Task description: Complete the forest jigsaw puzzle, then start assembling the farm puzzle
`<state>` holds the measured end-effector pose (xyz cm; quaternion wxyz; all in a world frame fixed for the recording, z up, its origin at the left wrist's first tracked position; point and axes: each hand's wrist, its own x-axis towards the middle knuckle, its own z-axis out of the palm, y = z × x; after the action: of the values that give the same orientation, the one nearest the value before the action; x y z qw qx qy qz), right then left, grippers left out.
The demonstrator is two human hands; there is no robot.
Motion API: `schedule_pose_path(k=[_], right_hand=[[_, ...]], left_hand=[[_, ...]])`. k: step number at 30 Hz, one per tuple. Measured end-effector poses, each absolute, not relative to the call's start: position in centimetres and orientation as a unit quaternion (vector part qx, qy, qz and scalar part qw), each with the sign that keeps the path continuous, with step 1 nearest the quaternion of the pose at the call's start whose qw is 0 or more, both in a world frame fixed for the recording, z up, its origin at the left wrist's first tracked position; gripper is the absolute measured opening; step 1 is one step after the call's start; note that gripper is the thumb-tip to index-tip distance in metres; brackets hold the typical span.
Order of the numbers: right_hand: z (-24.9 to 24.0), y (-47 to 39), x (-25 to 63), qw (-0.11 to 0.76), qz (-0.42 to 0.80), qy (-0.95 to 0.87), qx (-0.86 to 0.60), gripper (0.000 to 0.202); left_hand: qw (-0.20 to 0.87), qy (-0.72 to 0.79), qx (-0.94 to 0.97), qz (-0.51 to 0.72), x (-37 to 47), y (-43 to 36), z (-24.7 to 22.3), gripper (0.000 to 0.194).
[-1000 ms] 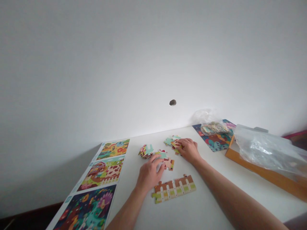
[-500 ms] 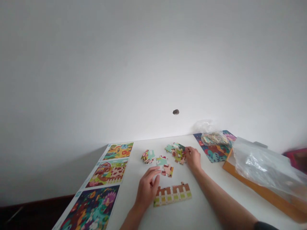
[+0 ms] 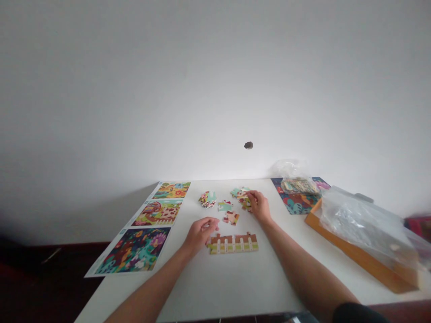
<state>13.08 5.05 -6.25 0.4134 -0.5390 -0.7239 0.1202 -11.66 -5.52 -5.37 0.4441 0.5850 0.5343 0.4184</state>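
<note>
My right hand [image 3: 259, 206] reaches into a loose pile of jigsaw pieces [image 3: 238, 192], its fingertips pinched on a jigsaw piece that they mostly cover. My left hand [image 3: 202, 231] is closed loosely beside the left end of a joined strip of jigsaw pieces [image 3: 234, 244] printed with a white fence on brown and green; nothing shows in its fingers. Two separate pieces lie between the hands: a pale green one [image 3: 225, 206] and a pink-and-brown one [image 3: 231, 218]. Behind them sits a stacked heap of pieces [image 3: 208, 198].
A sheet with three printed pictures [image 3: 158, 213] lies along the table's left edge. At the back right, a plastic bag of pieces [image 3: 299, 185] rests on a dark picture [image 3: 296, 204]. An orange box [image 3: 357, 255] with clear plastic [image 3: 357, 224] over it stands at the right.
My left hand has drawn its spread fingers together and moved off the loose pieces. My right hand has shifted left over the pile. The view has tilted, showing more of the near table edge.
</note>
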Motion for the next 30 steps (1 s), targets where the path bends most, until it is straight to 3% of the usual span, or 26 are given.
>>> schedule_pose_path(k=[4,9,14,24,30], right_hand=[[-6.0,4.9,12.2,0.37,0.123,-0.773,-0.5,0.019],[-6.3,5.3,11.9,0.324,0.05,-0.726,-0.604,0.048],[-6.2,5.4,12.1,0.285,0.042,-0.689,-0.665,0.023],[-6.2,5.4,12.6,0.283,0.018,-0.66,-0.696,0.046],[-6.4,5.5,12.4,0.271,-0.007,-0.667,-0.694,0.027]], left_hand=[[0.466,0.529,0.611,0.36,-12.1,-5.0,-5.3,0.042],[0.458,0.529,0.623,0.35,-12.2,-4.4,-5.6,0.038],[0.395,0.555,0.629,0.375,-11.8,-4.9,-5.9,0.035],[0.289,0.528,0.698,0.388,-11.7,-4.7,-6.9,0.031],[0.234,0.497,0.726,0.414,-11.2,-4.1,-6.7,0.03]])
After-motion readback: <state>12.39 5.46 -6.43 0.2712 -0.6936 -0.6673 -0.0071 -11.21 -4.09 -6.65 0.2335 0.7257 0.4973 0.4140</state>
